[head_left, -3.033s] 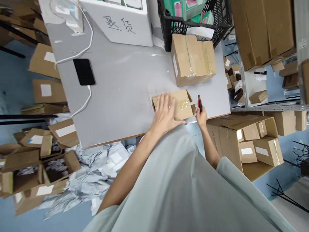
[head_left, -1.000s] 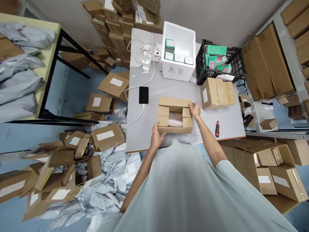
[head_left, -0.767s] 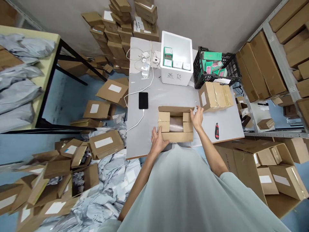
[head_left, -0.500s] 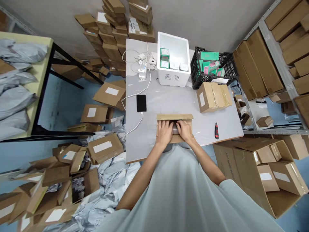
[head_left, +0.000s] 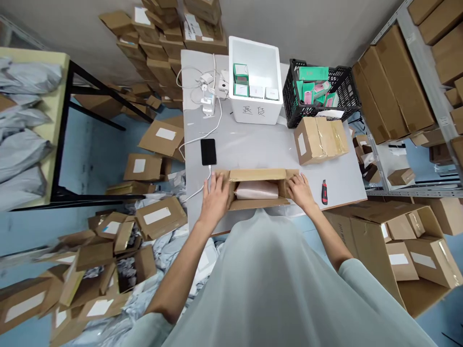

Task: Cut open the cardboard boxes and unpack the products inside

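An opened cardboard box (head_left: pixel 258 175) lies in front of me at the table's near edge, its flaps folded outward. Inside is a pale pinkish bundle (head_left: pixel 257 190), apparently in bubble wrap. My left hand (head_left: pixel 214 200) rests against the left flap, its fingers spread and open. On the opposite side, my right hand (head_left: pixel 301 191) lies over the right flap with its fingers loosely bent, not visibly gripping. A red and black box cutter (head_left: pixel 324 193) lies to the right of my right hand.
A phone (head_left: pixel 209 152) with a white cable lies left. Behind stand a white foam box (head_left: pixel 253 113), a black crate (head_left: pixel 289 91) of green cartons and a taped cardboard box (head_left: pixel 311 142). Opened boxes and grey bags cover the floor at left; a large carton (head_left: pixel 356 241) stands at right.
Both hands have come out of the box and moved apart to its side flaps. The side flaps now lie outward, and the wrapped bundle is in plain sight.
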